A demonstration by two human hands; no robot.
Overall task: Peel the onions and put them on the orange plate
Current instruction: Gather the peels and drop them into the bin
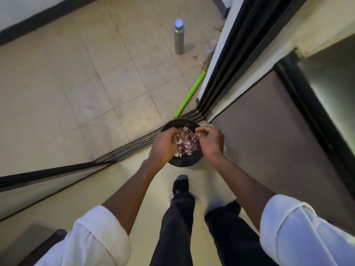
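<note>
**Listener:** Head view first, please. Where are the hands?

**Operator:** Head camera looks straight down. I see both hands over a round black bin [182, 163] on the floor, just ahead of a socked foot [181, 184]. The bin holds a heap of pink and white onion peels [186, 140].

**Listener:** What are the hands doing?

**Operator:** My left hand [163, 145] is curled, fingers bunched among peels at the bin's left side. My right hand [210, 140] hovers at the right rim, fingertips pinched on what looks like a small scrap of peel.

**Listener:** And the onions, the orange plate?

**Operator:** Neither is in view. I judge they lie somewhere behind or above this downward frame, so the next move turns away from the bin. Both hands sit equally near it, left and right of the heap.

**Listener:** Anything else?

**Operator:** A steel bottle [179, 36] and a green stick [190, 94] lie farther off.
</note>
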